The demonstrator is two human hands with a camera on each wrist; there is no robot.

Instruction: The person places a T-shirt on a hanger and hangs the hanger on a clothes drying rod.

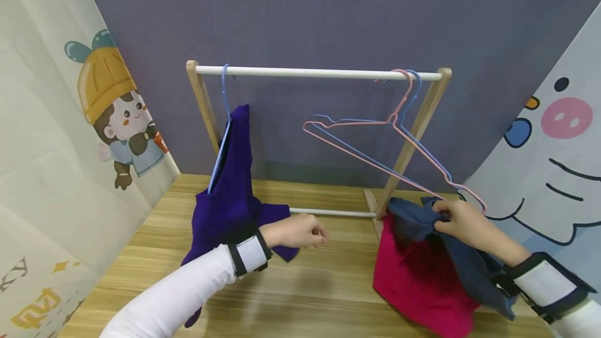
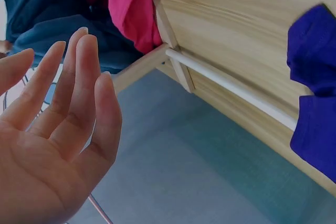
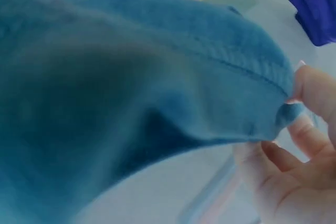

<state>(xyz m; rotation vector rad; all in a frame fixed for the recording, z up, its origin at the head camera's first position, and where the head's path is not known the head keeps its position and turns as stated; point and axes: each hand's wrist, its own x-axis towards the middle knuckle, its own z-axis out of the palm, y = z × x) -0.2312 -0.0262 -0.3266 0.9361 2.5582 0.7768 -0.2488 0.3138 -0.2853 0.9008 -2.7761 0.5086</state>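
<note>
Slate-blue garment, one, pinched by my right hand, left hand empty, fingers relaxed: I judge lifting so near the pink hanger risks snagging.

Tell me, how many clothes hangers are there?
3: a blue hanger at the left end of the rack, carrying the purple garment; a pink hanger and a second blue hanger close together near the right end. Others could be hidden.
</note>
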